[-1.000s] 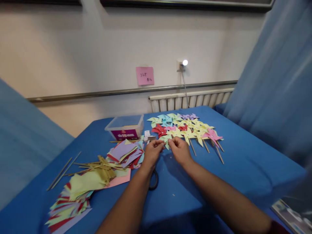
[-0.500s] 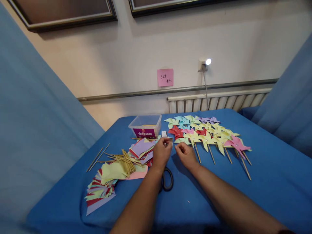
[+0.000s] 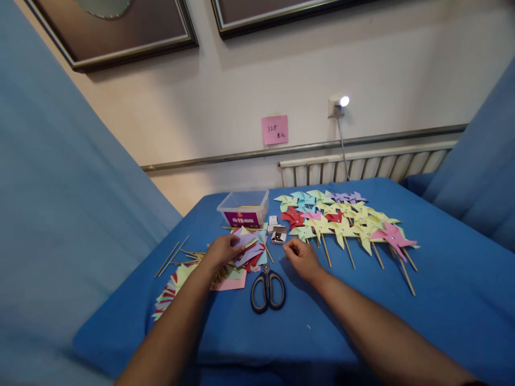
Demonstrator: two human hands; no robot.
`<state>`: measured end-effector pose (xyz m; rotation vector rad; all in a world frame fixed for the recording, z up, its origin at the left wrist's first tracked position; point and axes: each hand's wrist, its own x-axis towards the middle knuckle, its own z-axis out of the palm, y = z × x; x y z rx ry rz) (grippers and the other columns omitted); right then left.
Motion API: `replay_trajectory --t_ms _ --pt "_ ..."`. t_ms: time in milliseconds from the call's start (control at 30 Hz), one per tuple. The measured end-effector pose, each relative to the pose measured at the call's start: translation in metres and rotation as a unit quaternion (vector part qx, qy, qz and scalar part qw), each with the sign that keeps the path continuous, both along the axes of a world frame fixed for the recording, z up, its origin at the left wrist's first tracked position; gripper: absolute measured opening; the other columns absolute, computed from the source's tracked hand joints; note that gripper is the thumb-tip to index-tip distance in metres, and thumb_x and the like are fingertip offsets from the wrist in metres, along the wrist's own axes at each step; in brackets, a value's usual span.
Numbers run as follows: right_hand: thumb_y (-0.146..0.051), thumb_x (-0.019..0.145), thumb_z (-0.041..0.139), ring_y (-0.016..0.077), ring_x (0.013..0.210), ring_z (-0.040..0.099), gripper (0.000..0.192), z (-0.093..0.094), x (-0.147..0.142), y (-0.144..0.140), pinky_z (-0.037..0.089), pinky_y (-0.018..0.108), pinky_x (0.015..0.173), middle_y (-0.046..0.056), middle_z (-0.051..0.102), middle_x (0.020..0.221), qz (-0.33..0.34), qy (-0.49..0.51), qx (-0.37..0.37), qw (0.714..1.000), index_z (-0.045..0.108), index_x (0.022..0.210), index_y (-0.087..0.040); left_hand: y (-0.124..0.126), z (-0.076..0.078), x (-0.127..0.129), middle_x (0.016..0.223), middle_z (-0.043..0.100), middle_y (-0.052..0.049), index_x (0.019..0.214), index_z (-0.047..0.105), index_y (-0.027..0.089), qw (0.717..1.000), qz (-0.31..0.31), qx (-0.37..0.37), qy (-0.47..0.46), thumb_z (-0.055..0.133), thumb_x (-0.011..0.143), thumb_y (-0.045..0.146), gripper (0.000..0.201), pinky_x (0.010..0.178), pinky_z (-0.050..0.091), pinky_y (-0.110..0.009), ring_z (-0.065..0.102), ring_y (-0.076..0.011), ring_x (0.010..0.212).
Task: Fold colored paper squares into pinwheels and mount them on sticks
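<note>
My left hand is over the pile of coloured paper pieces, its fingers closed at the edge of the paper. Just right of the small open box of pins, my right hand is pinched; whatever lies between its fingertips is too small to make out. Black-handled scissors lie between my forearms, handles toward me. Thin wooden sticks lie partly hidden under my left hand and wrist.
Finished paper pinwheels on sticks lie in rows at the right. A clear plastic bin with a purple label stands at the back. Fanned paper strips lie at left, and two sticks lie apart from the others.
My left hand has moved left, away from my right hand and onto the paper pile. The pin box and the whole scissors now show. My right hand stays nearly in place.
</note>
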<state>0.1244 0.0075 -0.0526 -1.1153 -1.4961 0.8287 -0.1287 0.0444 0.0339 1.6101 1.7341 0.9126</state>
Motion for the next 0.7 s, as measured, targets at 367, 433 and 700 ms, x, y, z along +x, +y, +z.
replay_trajectory --t_ms 367,433,700 --pt "-0.039 0.084 0.053 0.0126 0.056 0.051 0.023 -0.005 -0.004 -0.002 0.038 0.023 0.055 -0.004 0.057 0.060 0.032 0.001 -0.040 0.999 0.056 0.071 -0.021 0.002 -0.001 -0.006 0.064 0.069 -0.006 0.066 0.073 0.018 0.999 -0.026 -0.026 0.025 0.079 0.052 0.048 0.034 0.051 0.039 -0.028 0.056 -0.0189 0.054" --pt "-0.039 0.084 0.054 0.0122 0.055 0.050 0.022 -0.006 -0.005 -0.003 0.036 0.023 0.054 -0.004 0.056 0.060 0.041 0.002 -0.045 0.998 0.057 0.072 -0.021 0.000 -0.002 -0.006 0.068 0.071 -0.006 0.070 0.074 0.018 0.999 -0.029 -0.023 0.030 0.081 0.051 0.047 0.035 0.052 0.041 -0.028 0.058 -0.0202 0.056" --pt "-0.038 0.083 0.055 0.0114 0.053 0.048 0.021 -0.007 -0.006 -0.002 0.035 0.022 0.052 -0.004 0.054 0.060 0.054 0.022 -0.063 0.996 0.056 0.072 -0.021 0.004 -0.011 -0.012 0.057 0.064 -0.002 0.066 0.071 0.017 0.997 -0.005 -0.004 0.079 0.069 0.064 0.052 0.035 0.050 0.036 -0.027 0.054 -0.0179 0.052"
